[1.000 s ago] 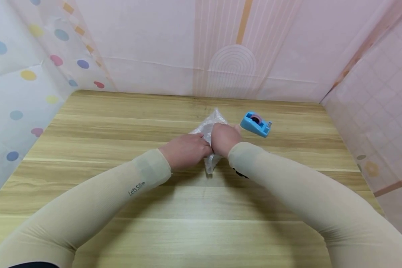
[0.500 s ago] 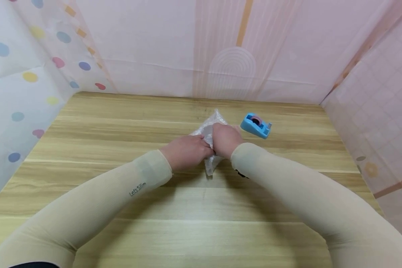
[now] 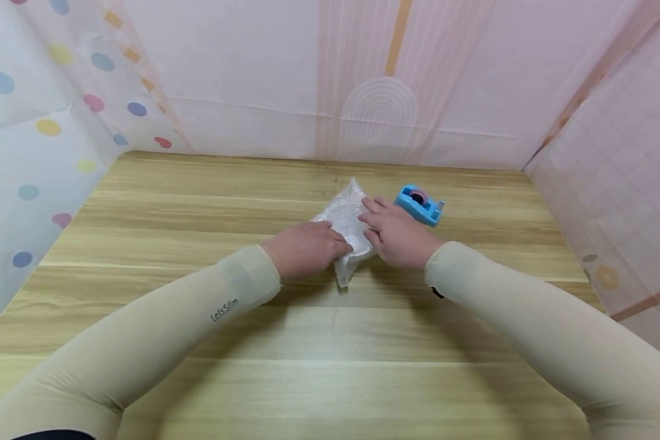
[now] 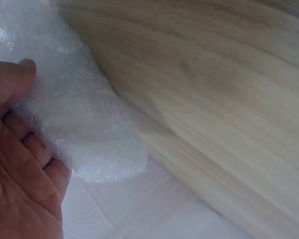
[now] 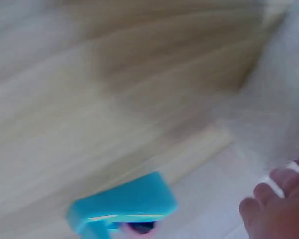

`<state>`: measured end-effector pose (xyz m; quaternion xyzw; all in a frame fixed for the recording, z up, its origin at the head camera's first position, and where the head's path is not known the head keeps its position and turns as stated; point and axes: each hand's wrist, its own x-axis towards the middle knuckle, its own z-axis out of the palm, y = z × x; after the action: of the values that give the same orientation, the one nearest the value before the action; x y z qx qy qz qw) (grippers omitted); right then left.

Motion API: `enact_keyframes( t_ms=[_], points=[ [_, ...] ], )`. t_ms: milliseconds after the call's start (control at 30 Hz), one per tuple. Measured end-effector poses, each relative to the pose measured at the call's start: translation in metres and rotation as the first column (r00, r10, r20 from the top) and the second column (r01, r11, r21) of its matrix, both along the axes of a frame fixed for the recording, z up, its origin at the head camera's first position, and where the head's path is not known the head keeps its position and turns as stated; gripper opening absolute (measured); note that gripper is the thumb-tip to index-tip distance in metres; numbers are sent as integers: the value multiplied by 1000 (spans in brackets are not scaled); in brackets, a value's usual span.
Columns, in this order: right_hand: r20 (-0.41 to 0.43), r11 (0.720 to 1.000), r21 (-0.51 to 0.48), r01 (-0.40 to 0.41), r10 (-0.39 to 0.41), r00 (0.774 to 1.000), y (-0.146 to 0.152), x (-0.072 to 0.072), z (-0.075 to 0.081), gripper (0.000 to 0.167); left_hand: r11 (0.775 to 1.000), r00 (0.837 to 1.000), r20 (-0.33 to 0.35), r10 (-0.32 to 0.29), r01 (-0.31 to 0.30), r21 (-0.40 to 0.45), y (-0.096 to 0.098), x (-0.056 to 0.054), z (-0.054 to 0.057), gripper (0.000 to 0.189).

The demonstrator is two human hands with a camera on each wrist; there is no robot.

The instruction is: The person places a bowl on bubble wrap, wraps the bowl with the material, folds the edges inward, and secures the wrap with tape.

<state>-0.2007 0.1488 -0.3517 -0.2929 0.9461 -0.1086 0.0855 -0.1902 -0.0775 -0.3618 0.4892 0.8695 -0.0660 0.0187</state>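
A bundle of clear bubble wrap (image 3: 348, 221) lies on the wooden table, its pointed ends toward the wall and toward me. What may be inside it cannot be made out. My left hand (image 3: 308, 247) grips its left side; in the left wrist view the thumb (image 4: 20, 77) is on one face of the bubble wrap (image 4: 84, 109) and the fingers are behind it. Over the right side of the wrap, my right hand (image 3: 404, 235) has its fingers spread, the tips at or on the surface. The right wrist view is blurred, so contact cannot be confirmed there.
A blue tape dispenser (image 3: 420, 206) with a pinkish roll stands just beyond my right hand, close to it. Patterned sheets (image 3: 242, 79) enclose the back and both sides of the wooden table (image 3: 330, 354).
My right hand has uncurled from the bubble wrap and drawn back to the right, fingers now spread. The left hand and the wrap have stayed in place.
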Motion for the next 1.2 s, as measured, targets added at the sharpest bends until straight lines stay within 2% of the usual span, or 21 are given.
enact_keyframes(
  t_ms=[100,267,567,733,867,1000,1100,1200],
  points=[
    [48,999,-5,-54,54,997,9,2,-6,60,1000,1000,-9,-4,4,-8,1,0,0,29],
    [57,995,-37,-98,100,993,15,4,-13,64,997,1000,-2,28,-28,-75,6,1,2,36],
    [61,991,-79,-106,111,992,18,5,-17,64,988,997,-23,75,-77,-134,17,2,2,38],
    [73,990,-81,-116,122,990,19,4,-16,65,982,995,-9,101,-101,-161,20,1,2,41],
    [97,993,-21,-119,121,988,19,3,-13,80,981,993,3,114,-112,-161,22,0,2,41],
    [112,991,69,-116,107,988,18,1,-9,96,980,993,18,120,-116,-163,23,0,2,49],
    [115,988,108,-112,99,988,18,1,-9,99,976,990,43,136,-127,-174,25,0,3,58],
    [125,987,124,-106,91,988,17,0,-10,99,972,987,49,152,-140,-191,27,1,4,58]
  ],
)
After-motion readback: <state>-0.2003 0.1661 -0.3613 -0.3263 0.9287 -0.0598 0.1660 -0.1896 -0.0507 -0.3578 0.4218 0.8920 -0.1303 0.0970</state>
